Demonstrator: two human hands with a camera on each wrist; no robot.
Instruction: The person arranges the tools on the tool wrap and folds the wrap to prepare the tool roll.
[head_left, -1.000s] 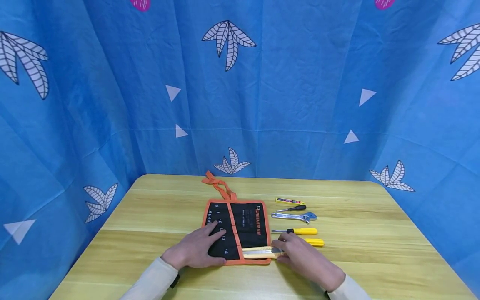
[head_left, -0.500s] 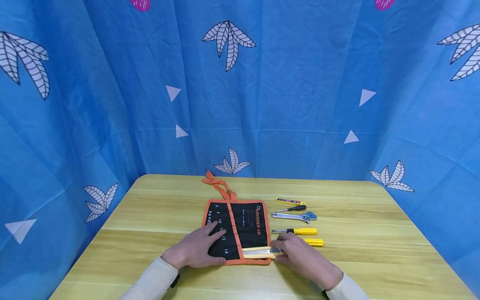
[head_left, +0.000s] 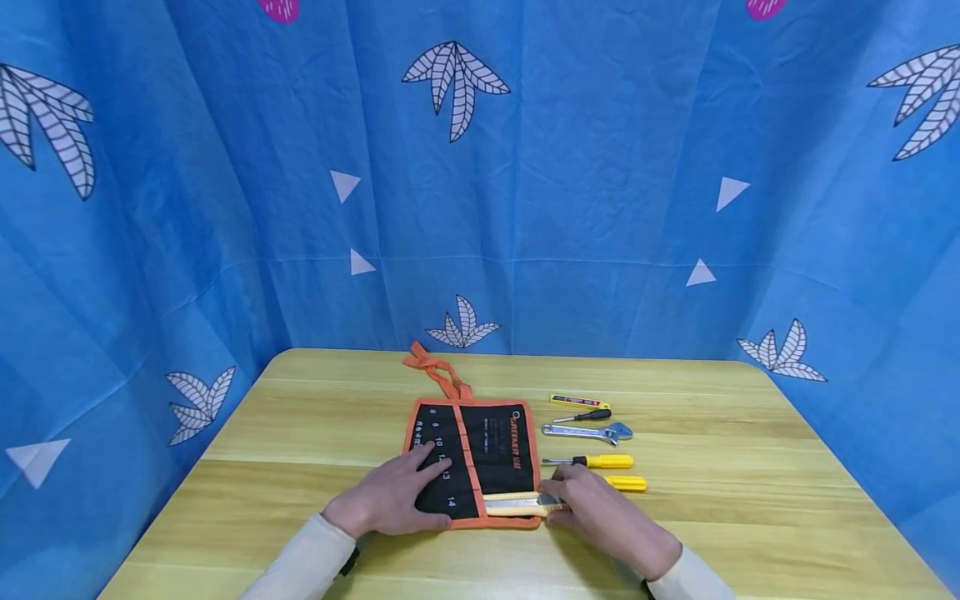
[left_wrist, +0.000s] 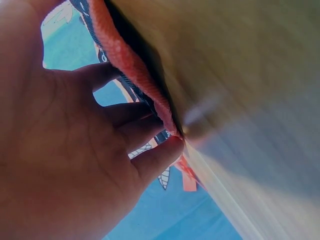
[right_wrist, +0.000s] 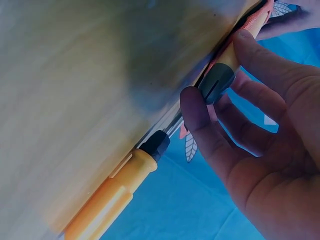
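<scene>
A black tool pouch with orange trim and printed sizes lies flat on the table in the head view. My left hand rests on its numbered pocket side, fingers spread and fairly straight. At the pouch's near edge, a pale yellow utility knife has its left end inside the pocket marked 14. My right hand pinches the knife's right end between thumb and fingers. The right wrist view shows its dark end cap between the fingertips. The knife's pocketed end is hidden.
Right of the pouch lie a yellow-handled screwdriver, another yellow handle partly behind my right hand, an adjustable wrench, a small black screwdriver and a flat yellow case. An orange tie trails from the pouch's far edge.
My right hand has shifted very slightly left, with the utility knife still pinched. The left hand stays on the pouch, and the other tools lie as before.
</scene>
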